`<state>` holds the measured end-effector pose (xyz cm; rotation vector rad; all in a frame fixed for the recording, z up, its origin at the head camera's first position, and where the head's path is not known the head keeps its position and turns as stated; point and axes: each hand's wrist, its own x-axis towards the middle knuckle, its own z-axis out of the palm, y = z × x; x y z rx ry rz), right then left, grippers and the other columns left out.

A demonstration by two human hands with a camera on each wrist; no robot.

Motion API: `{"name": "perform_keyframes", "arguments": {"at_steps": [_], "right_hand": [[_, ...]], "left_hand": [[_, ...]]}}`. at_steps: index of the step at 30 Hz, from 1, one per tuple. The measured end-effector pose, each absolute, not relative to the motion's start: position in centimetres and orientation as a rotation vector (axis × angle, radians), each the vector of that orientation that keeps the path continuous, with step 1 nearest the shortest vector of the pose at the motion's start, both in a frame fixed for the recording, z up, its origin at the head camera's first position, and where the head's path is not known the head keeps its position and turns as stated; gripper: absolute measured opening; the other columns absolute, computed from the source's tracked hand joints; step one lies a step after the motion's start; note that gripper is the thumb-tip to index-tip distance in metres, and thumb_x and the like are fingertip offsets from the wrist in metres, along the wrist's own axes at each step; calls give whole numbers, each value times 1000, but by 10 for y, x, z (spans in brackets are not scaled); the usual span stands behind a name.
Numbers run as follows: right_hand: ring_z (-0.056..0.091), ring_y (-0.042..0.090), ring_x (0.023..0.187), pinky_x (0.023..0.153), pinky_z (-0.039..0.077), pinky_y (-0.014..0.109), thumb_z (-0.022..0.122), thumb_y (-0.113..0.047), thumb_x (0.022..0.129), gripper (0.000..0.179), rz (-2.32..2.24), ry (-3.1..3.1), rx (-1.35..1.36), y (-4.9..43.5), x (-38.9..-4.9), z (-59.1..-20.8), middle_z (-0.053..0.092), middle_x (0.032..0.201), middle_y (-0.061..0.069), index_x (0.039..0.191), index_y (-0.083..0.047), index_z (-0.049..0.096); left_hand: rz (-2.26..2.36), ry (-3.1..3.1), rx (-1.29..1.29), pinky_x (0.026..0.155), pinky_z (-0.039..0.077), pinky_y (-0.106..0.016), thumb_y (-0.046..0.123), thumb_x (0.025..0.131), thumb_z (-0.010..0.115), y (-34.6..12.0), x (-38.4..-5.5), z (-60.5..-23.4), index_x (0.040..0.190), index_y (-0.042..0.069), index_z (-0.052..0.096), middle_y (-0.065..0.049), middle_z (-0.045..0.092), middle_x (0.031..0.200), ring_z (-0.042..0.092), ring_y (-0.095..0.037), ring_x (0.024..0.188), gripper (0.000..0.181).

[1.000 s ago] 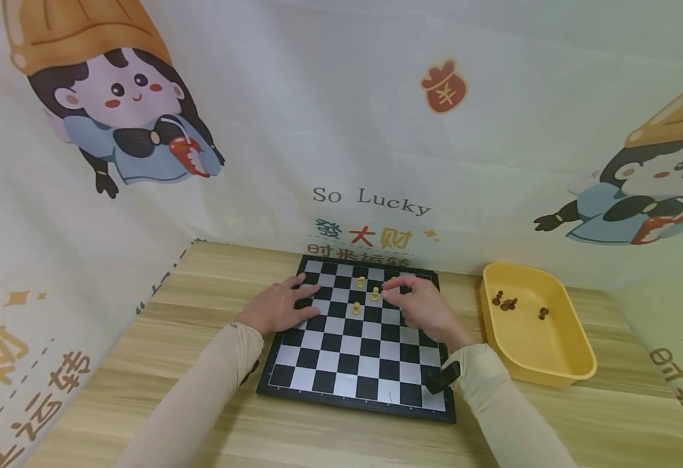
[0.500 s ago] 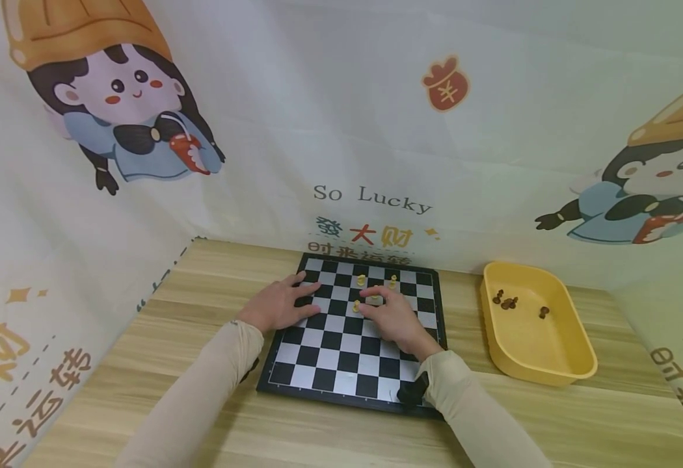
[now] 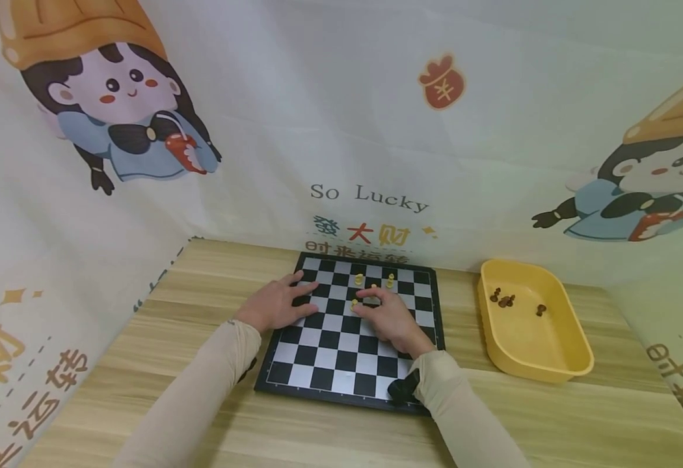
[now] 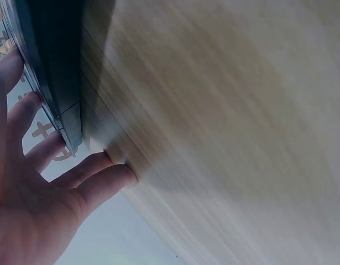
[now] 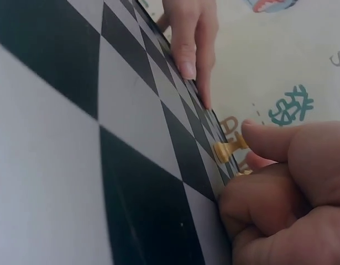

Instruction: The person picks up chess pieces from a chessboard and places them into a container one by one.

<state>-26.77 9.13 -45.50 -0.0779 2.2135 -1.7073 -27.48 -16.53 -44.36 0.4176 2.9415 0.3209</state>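
A black-and-white chessboard lies on the wooden table. My left hand rests across its left edge with fingers spread; in the left wrist view, fingertips reach over the dark board side. Over the board's far half, my right hand pinches a small yellow pawn by its head between thumb and index finger. The pawn's base is at the board surface. Just beyond stand a yellow piece and another yellow piece. One more yellow piece is partly hidden behind my right index finger.
Right of the board stands a yellow plastic tray. Several dark brown chess pieces lie in its far left part, with a separate brown piece further right. A printed cloth hangs close behind the table.
My right hand has moved left from the piece at the back right to the nearest yellow pawn, and now holds its head. The left hand stays on the board's edge.
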Motion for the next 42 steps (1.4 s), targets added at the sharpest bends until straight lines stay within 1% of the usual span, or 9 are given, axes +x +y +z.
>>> {"name": "perform_keyframes", "arguments": {"at_steps": [14, 22, 30, 37, 42], "right_hand": [[24, 9, 37, 37, 25, 24, 73, -24, 96, 33, -1648, 2238, -57, 85, -271, -456, 33, 48, -9, 127, -16, 69], [25, 8, 38, 37, 25, 24, 72, -24, 96, 27, -1654, 2265, -60, 86, -272, -458, 37, 49, -9, 121, -14, 72], [26, 8, 37, 37, 25, 23, 72, -23, 96, 24, -1614, 2327, 4, 85, -270, -459, 37, 47, -9, 116, -11, 74], [27, 8, 37, 36, 25, 23, 73, -23, 94, 17, -1617, 2353, 27, 83, -269, -457, 42, 48, -8, 105, -10, 74], [27, 8, 37, 36, 25, 23, 73, -24, 95, 16, -1610, 2354, 21, 82, -268, -455, 41, 48, -8, 104, -11, 74]], "left_hand": [[316, 2939, 397, 121, 36, -58, 64, 100, 49, -169, -273, -444, 157, 32, 41, -12, 27, 170, 35, -48, 150, 66], [321, 2940, 400, 120, 37, -57, 64, 99, 49, -166, -273, -442, 157, 32, 41, -11, 27, 170, 35, -47, 150, 66], [318, 2933, 404, 121, 36, -57, 64, 99, 49, -163, -274, -445, 157, 32, 41, -10, 26, 170, 35, -47, 150, 66], [323, 2936, 409, 120, 36, -58, 64, 100, 49, -164, -274, -445, 157, 32, 42, -11, 27, 170, 35, -48, 150, 66], [320, 2939, 405, 120, 36, -59, 64, 99, 49, -165, -275, -445, 157, 32, 42, -11, 26, 170, 35, -49, 150, 66]]}}
